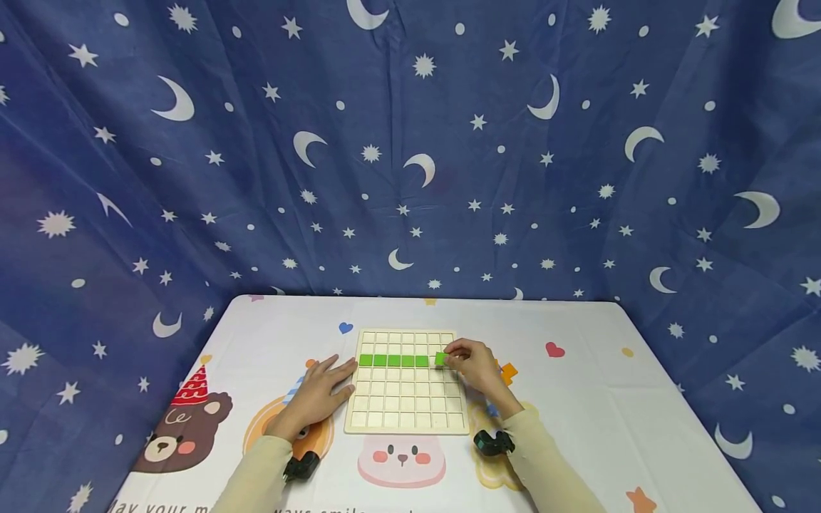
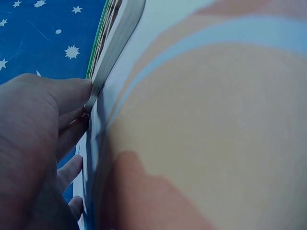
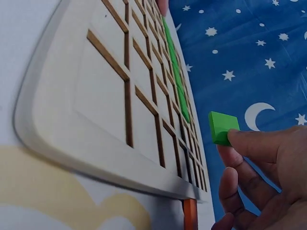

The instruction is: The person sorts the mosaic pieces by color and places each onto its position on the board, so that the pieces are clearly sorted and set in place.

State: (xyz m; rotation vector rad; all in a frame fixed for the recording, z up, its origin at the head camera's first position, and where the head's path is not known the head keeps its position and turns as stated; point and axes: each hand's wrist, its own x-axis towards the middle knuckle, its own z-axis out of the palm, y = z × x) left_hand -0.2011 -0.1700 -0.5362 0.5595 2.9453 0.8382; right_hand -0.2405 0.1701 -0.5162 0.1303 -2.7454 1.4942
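Observation:
A pale wooden grid board (image 1: 408, 428) lies on the table, one of its upper rows filled from the left with several green square tiles (image 1: 394, 361). My right hand (image 1: 477, 367) pinches another green square tile (image 3: 223, 128) between thumb and fingertips. That tile is raised over the board, near the right end of the green row. At the board's left edge my left hand (image 1: 321, 395) rests with its fingers spread, the fingertips touching the rim. In the left wrist view the thumb (image 2: 72, 93) lies against the board's side.
Orange pieces (image 1: 509, 373) lie right of the board, partly behind the right forearm. The white tablecloth (image 1: 577, 427) carries printed animals, hearts and stars. A dark blue curtain (image 1: 410, 178) with moons and stars hangs behind the table. Each wrist bears a black device (image 1: 494, 443).

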